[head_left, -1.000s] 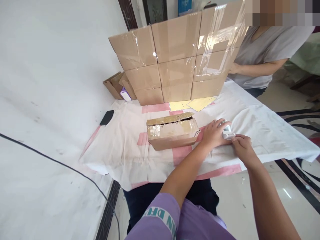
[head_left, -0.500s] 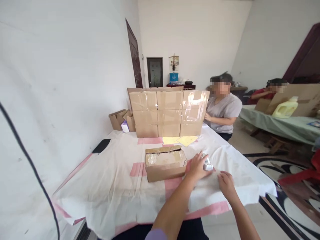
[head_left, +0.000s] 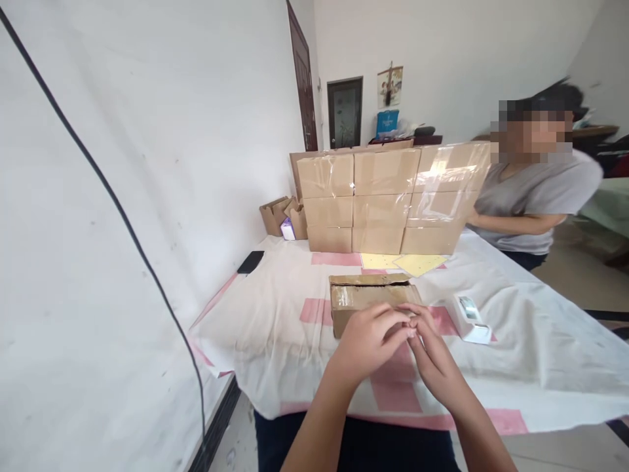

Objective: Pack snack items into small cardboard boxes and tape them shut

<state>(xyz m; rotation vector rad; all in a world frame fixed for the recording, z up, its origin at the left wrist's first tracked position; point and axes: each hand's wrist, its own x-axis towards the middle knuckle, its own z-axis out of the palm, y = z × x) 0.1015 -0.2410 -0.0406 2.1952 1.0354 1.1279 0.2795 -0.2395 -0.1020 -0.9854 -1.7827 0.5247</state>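
A brown cardboard box [head_left: 366, 296] with clear tape along its top lies on the cloth-covered table. Over its near right corner my two hands meet, fingertips together. My left hand [head_left: 368, 337] is closed in a pinch; what lies in its fingers I cannot make out. Pressed against it, my right hand [head_left: 432, 351] is pinched too, on a strip of clear tape that hardly shows now and was plainer half a second ago. To the right of the box rests a white tape dispenser [head_left: 472, 321], which neither hand touches.
A stacked wall of taped cardboard boxes [head_left: 381, 203] stands at the back, with yellow sheets [head_left: 420, 264] before it. Small open cartons [head_left: 275, 216] and a black flat object [head_left: 250, 262] are on the left. Another person [head_left: 531, 190] sits behind the table's right side.
My left hand has let go of the tape dispenser and moved left to the box. My right hand has come left to meet it. The view has turned left and down.
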